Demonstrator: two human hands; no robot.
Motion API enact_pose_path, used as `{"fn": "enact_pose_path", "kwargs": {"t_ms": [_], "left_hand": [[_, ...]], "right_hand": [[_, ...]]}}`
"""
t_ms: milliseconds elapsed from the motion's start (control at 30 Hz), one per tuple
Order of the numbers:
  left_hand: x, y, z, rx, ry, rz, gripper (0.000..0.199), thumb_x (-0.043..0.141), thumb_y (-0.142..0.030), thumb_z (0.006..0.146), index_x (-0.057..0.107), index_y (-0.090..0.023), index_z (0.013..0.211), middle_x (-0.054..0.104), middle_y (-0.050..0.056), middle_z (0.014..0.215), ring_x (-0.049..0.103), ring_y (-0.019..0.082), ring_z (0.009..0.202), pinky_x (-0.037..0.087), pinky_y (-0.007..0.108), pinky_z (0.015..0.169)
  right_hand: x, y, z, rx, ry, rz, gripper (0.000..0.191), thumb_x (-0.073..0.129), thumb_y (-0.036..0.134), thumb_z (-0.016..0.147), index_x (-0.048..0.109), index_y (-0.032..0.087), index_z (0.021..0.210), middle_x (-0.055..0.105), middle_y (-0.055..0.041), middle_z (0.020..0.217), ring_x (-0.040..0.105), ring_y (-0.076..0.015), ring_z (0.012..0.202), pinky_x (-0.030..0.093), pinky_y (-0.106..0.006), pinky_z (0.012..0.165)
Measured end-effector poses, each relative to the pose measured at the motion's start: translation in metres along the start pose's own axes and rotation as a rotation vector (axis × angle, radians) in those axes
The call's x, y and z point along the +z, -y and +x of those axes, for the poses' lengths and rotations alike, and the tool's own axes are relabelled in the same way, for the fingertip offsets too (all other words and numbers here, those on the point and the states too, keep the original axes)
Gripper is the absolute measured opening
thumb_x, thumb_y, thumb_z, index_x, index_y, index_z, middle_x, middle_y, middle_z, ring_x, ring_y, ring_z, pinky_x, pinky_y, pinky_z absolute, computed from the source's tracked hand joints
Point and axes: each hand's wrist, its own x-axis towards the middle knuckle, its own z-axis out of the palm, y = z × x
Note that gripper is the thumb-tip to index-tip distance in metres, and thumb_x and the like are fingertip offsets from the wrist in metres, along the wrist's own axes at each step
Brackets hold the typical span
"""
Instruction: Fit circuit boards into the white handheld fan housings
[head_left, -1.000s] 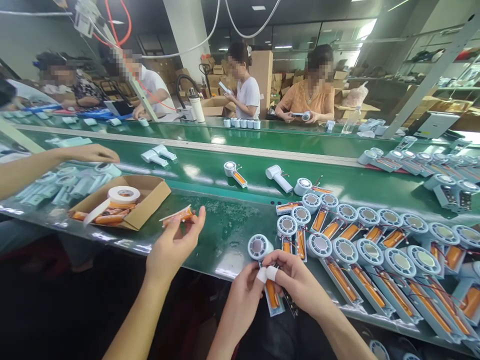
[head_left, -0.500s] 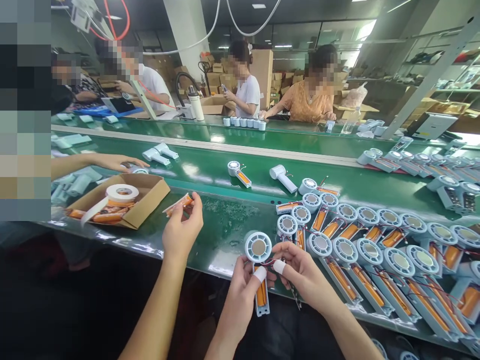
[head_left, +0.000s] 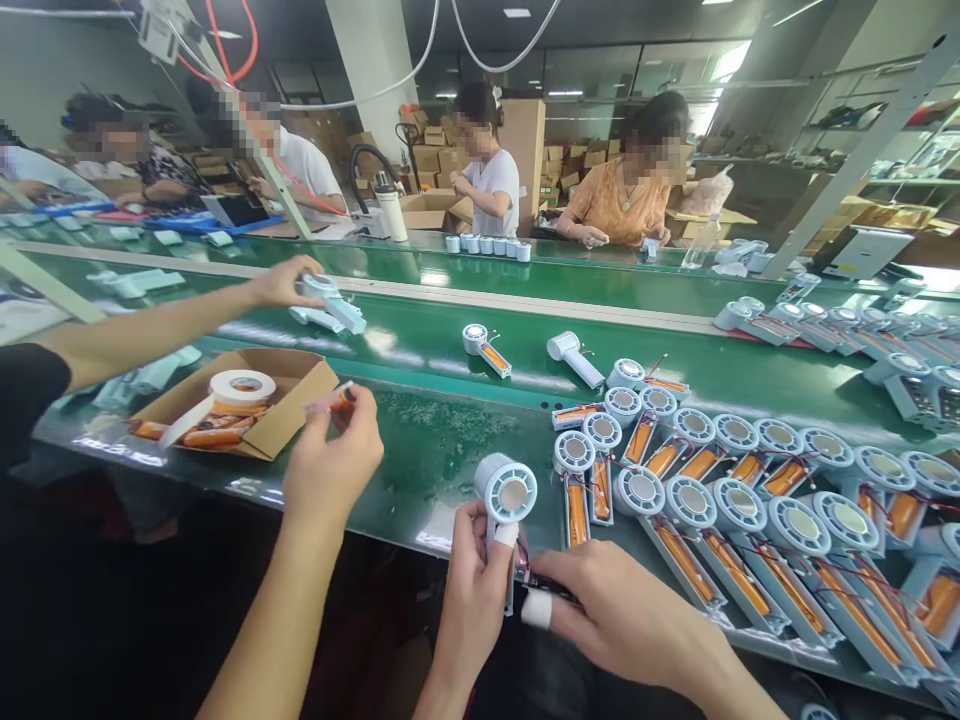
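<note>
At the near edge of the bench, my left hand (head_left: 480, 580) is closed round the handle of a light-blue handheld fan housing (head_left: 507, 490). Its round head, with a silver disc in the middle, tilts up toward me. Thin red and dark wires show beside the handle. Close against that side, my right hand (head_left: 630, 615) grips a dark, narrow strip (head_left: 555, 586) that looks like a circuit board; my fingers mostly cover it. White tape wraps both my thumbs. The handle's inside is largely turned from view.
On my left, a co-worker's hand (head_left: 330, 450) holds an orange battery, and the other (head_left: 289, 280) grasps a housing. A cardboard box (head_left: 292, 400) contains batteries and a tape roll (head_left: 242, 386). Rows of fan housings with batteries (head_left: 690, 500) cover the right. More people sit opposite.
My left hand has tipped and turned the housing, hiding most of its battery. My right hand has moved lower, its back turned up. The co-worker has lifted a housing on the left.
</note>
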Motion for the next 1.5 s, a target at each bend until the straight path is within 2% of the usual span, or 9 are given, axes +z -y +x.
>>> {"fn": "enact_pose_path", "kwargs": {"t_ms": [100,200,333,533,733,967,1167,1333,1500], "left_hand": [[0.030,0.034,-0.032,-0.097,0.117,0.102,0.021,0.069,-0.037,0.087,0.060,-0.023,0.099,0.063,-0.002,0.076,0.056,0.013,0.062,0.049,0.023,0.059],[0.037,0.045,-0.044,-0.131,0.178,0.133,0.021,0.064,-0.040,0.089,0.057,-0.023,0.099,0.064,-0.002,0.082,0.057,0.013,0.073,0.048,0.023,0.068],[0.034,0.039,-0.041,-0.205,0.200,0.066,0.016,0.062,-0.037,0.088,0.058,-0.024,0.096,0.066,-0.001,0.085,0.057,0.014,0.075,0.046,0.023,0.070],[0.036,0.040,-0.044,-0.222,0.164,-0.051,0.024,0.062,-0.039,0.088,0.063,-0.025,0.107,0.070,0.003,0.109,0.062,0.021,0.104,0.047,0.030,0.092],[0.038,0.042,-0.050,-0.111,0.211,-0.025,0.036,0.069,-0.036,0.085,0.058,-0.024,0.117,0.067,0.007,0.122,0.060,0.026,0.118,0.046,0.035,0.100],[0.037,0.043,-0.047,-0.129,0.201,0.162,0.034,0.060,-0.049,0.092,0.056,-0.025,0.116,0.067,0.006,0.111,0.064,0.021,0.100,0.050,0.032,0.091],[0.038,0.048,-0.043,-0.163,0.111,0.149,0.029,0.057,-0.052,0.092,0.053,-0.025,0.100,0.054,-0.005,0.070,0.046,0.012,0.055,0.042,0.023,0.052],[0.045,0.040,-0.044,-0.179,0.090,0.101,0.025,0.057,-0.049,0.091,0.053,-0.025,0.097,0.056,-0.005,0.072,0.046,0.012,0.054,0.042,0.024,0.054],[0.050,0.033,-0.046,-0.199,0.117,0.021,0.024,0.062,-0.045,0.087,0.056,-0.024,0.097,0.055,-0.004,0.070,0.048,0.012,0.055,0.043,0.024,0.056]], "right_hand": [[-0.002,0.004,0.001,-0.071,0.047,0.047,0.021,0.065,0.028,0.088,0.052,0.021,0.073,0.061,0.0019,0.064,0.049,-0.0123,0.055,0.024,-0.026,0.054],[0.007,0.001,0.007,-0.097,0.045,0.324,0.024,0.060,0.025,0.090,0.050,0.019,0.069,0.061,0.0015,0.063,0.049,-0.0108,0.054,0.029,-0.023,0.055],[0.031,-0.004,0.013,0.016,0.061,0.890,0.050,0.051,0.056,0.097,0.052,0.019,0.064,0.052,0.0038,0.047,0.042,-0.0086,0.043,0.035,-0.021,0.051],[0.051,0.000,0.014,0.190,-0.216,1.165,0.064,0.038,0.075,0.095,0.045,0.022,0.059,0.041,0.0057,0.038,0.038,-0.0097,0.042,0.039,-0.023,0.055],[0.046,0.002,0.011,0.362,-0.251,1.123,0.065,0.039,0.082,0.090,0.042,0.023,0.062,0.042,0.0062,0.043,0.036,-0.0097,0.044,0.035,-0.023,0.053],[0.050,-0.001,0.015,0.245,-0.330,1.098,0.063,0.041,0.075,0.094,0.043,0.021,0.062,0.045,0.0045,0.046,0.037,-0.0090,0.044,0.031,-0.022,0.048],[0.068,0.004,0.001,0.219,-0.562,0.782,0.035,0.054,0.053,0.098,0.056,0.021,0.114,0.066,-0.0010,0.076,0.062,-0.0166,0.065,0.047,-0.025,0.060],[0.084,-0.006,-0.007,0.189,-0.761,0.448,0.037,0.052,0.038,0.100,0.056,0.023,0.134,0.072,-0.0118,0.117,0.072,-0.0249,0.095,0.058,-0.032,0.078],[0.081,-0.014,-0.008,0.107,-0.821,0.337,0.037,0.053,0.026,0.099,0.059,0.024,0.135,0.073,-0.0118,0.118,0.074,-0.0254,0.097,0.062,-0.028,0.072]]}}
